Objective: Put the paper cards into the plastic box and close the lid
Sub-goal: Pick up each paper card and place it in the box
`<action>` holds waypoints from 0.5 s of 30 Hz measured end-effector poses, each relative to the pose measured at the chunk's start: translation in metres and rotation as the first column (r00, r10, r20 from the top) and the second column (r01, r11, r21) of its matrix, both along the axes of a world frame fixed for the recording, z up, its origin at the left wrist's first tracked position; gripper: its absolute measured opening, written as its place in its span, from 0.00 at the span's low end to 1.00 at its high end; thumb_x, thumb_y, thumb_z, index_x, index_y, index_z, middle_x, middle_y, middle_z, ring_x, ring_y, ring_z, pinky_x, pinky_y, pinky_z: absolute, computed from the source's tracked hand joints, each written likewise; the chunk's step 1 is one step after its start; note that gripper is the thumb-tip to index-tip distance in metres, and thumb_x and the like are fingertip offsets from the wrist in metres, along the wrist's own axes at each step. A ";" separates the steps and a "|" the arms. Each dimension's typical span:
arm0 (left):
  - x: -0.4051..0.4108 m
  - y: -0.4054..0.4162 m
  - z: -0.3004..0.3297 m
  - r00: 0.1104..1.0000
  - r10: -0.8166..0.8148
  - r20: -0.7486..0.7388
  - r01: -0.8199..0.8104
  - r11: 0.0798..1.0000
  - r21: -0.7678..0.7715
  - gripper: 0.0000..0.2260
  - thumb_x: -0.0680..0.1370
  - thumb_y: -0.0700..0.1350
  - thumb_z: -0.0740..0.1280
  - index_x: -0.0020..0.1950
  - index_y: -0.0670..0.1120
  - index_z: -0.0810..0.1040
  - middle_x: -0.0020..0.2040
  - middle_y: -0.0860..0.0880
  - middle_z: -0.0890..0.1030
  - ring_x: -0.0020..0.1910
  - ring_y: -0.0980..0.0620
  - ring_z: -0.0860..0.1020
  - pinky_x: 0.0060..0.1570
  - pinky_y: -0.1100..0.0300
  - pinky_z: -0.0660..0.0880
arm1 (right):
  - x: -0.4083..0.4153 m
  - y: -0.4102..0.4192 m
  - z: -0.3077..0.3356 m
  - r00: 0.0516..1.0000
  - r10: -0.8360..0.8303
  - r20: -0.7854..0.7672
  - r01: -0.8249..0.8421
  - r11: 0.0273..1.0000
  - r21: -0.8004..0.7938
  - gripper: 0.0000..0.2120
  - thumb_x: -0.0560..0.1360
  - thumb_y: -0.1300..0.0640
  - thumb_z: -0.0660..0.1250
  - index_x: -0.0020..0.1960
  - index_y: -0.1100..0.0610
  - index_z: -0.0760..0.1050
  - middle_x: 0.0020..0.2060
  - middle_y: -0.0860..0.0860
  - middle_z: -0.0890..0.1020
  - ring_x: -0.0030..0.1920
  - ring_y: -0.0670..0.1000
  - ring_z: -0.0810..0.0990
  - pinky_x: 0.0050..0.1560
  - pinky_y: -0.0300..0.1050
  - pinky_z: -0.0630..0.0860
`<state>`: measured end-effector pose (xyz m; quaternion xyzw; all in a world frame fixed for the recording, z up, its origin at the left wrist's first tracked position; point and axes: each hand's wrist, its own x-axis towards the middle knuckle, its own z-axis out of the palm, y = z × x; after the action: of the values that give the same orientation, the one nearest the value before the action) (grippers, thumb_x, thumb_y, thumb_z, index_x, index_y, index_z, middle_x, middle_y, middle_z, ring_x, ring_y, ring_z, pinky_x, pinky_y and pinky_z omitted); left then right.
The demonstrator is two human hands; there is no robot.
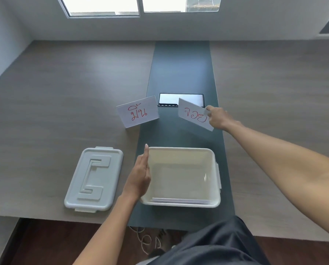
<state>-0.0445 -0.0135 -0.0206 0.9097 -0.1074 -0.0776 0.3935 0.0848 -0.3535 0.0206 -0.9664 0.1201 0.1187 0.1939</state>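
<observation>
An open white plastic box (pixel 181 153) sits at the near middle of the table, with a few white cards (pixel 181 201) lying flat inside against its near wall. Its grey lid (pixel 94 178) lies flat to the left. My left hand (pixel 140 173) rests flat, fingers together, against the box's left wall and holds nothing. My right hand (pixel 217 117) pinches the right edge of a white card with red writing (pixel 193 115), lifted above the table beyond the box. A second red-lettered card (pixel 137 112) stands tilted to the left of it.
A black phone (pixel 171 99) lies on the dark green strip (pixel 181 64) just behind the held card. The wooden table's near edge (pixel 45 216) runs below the lid. A wall and a window stand at the far side.
</observation>
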 end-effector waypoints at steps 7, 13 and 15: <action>0.000 0.000 0.003 1.000 -0.011 -0.019 0.011 1.000 -0.002 0.27 0.83 0.37 0.51 0.81 0.51 0.48 0.59 0.52 0.71 0.53 0.57 0.72 0.56 0.63 0.66 | -0.025 0.004 0.036 0.996 -0.037 0.076 0.035 0.999 0.026 0.17 0.76 0.63 0.58 0.62 0.54 0.74 0.58 0.58 0.83 0.57 0.64 0.79 0.50 0.50 0.73; -0.002 0.001 0.004 0.999 -0.017 -0.043 0.016 1.000 -0.008 0.28 0.82 0.35 0.50 0.81 0.51 0.48 0.57 0.51 0.71 0.50 0.57 0.72 0.53 0.65 0.65 | -0.056 0.018 0.081 0.991 -0.021 0.129 0.015 0.999 0.049 0.16 0.77 0.62 0.58 0.62 0.52 0.75 0.56 0.59 0.83 0.54 0.62 0.79 0.47 0.48 0.72; -0.001 0.001 0.002 0.999 -0.016 -0.038 0.016 1.000 -0.012 0.28 0.82 0.36 0.50 0.81 0.51 0.48 0.57 0.51 0.71 0.50 0.56 0.72 0.53 0.64 0.65 | -0.067 0.023 0.095 0.988 -0.010 0.153 0.001 0.998 0.062 0.16 0.78 0.61 0.58 0.63 0.53 0.76 0.55 0.59 0.83 0.53 0.62 0.79 0.46 0.49 0.73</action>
<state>-0.0452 -0.0123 -0.0184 0.9048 -0.1075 -0.0975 0.4004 0.0182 -0.3305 0.1157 -0.9659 0.1039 0.0471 0.2325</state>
